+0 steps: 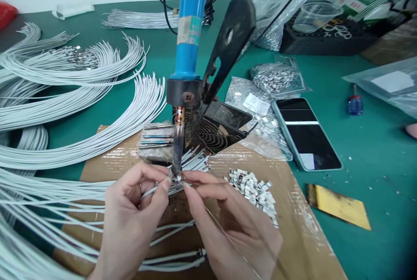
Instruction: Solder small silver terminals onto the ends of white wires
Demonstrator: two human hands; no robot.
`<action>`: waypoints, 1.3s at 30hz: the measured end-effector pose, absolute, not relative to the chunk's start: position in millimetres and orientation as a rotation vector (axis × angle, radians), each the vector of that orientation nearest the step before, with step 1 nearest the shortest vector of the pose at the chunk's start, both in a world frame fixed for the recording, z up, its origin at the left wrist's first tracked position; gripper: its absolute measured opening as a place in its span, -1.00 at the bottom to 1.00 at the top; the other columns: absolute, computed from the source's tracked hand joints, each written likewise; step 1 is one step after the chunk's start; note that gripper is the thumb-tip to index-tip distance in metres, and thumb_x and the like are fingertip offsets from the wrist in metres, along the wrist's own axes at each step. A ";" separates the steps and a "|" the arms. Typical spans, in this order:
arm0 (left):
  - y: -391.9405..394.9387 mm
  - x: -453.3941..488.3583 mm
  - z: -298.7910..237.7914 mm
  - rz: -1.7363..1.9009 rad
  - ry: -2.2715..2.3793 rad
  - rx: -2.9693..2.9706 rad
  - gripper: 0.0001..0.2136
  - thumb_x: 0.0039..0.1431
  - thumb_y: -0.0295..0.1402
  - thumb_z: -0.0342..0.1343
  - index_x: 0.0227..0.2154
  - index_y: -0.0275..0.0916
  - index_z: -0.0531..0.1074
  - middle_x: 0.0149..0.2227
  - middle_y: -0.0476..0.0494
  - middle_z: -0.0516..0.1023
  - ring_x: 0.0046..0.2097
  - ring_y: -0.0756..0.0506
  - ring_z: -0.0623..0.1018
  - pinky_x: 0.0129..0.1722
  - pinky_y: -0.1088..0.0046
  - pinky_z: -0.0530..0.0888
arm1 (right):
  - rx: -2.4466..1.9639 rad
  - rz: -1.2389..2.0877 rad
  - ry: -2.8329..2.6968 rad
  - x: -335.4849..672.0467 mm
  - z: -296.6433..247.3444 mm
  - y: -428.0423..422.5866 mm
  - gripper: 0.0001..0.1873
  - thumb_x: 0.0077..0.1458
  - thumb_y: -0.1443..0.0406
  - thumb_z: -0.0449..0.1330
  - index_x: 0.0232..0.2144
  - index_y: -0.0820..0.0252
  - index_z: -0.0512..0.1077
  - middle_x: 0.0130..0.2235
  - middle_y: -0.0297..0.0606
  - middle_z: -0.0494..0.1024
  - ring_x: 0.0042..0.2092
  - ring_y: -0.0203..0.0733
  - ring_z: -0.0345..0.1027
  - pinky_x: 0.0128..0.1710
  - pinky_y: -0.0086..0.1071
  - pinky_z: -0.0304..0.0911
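Note:
My left hand (137,210) pinches a thin white wire (153,189) and holds its end under the tip of a blue-handled soldering iron (190,28) fixed upright in a black stand (224,54). My right hand (234,223) pinches a fine strand of solder wire (224,236) against the same spot, where a small metal terminal (178,178) sits at the iron's tip. Both hands rest over a taped cardboard sheet (299,228). A pile of small metal terminals (254,188) lies just right of my right hand.
Bundles of white wires (65,97) fan across the green table at left. A small fan (211,134) sits behind the iron. A phone (306,134), bags of terminals (276,75), a blue screwdriver (355,104) and a yellow card (339,206) lie at right.

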State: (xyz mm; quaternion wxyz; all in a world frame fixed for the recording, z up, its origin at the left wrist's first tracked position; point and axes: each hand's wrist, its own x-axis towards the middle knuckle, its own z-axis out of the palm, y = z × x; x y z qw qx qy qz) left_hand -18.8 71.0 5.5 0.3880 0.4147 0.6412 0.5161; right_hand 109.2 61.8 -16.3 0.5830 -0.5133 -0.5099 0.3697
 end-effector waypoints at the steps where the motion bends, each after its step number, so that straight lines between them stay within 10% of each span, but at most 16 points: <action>1: 71.0 -19.4 4.7 1.308 1.628 1.057 -0.87 0.05 -0.52 0.31 -0.54 -0.17 0.59 -0.39 0.04 0.69 -0.48 0.09 0.58 -0.53 0.75 0.42 | -1.198 0.861 -1.193 109.0 -16.3 61.9 -0.78 0.23 0.46 0.33 -0.42 0.07 0.53 -0.18 -0.39 0.75 -0.17 -0.31 0.65 -0.14 -0.53 0.48; 23: 67.1 -20.8 1.1 1.283 1.658 1.130 -0.86 0.09 -0.49 0.31 -0.52 -0.13 0.59 -0.35 -0.01 0.69 -0.37 0.01 0.58 -0.65 0.67 0.21 | -1.200 0.664 -1.306 110.1 -20.7 64.0 -0.81 0.21 0.48 0.35 -0.36 0.07 0.58 -0.22 -0.44 0.74 -0.26 -0.40 0.64 -0.15 -0.61 0.50; 39: 68.8 -27.2 -0.6 1.238 1.584 1.157 -0.84 0.09 -0.56 0.31 -0.49 -0.15 0.61 -0.35 0.00 0.70 -0.41 0.03 0.63 -0.48 0.68 0.49 | -1.199 0.590 -1.357 109.0 -20.2 63.9 -0.80 0.20 0.50 0.34 -0.35 0.09 0.55 -0.24 -0.38 0.75 -0.34 -0.35 0.62 -0.22 -0.51 0.57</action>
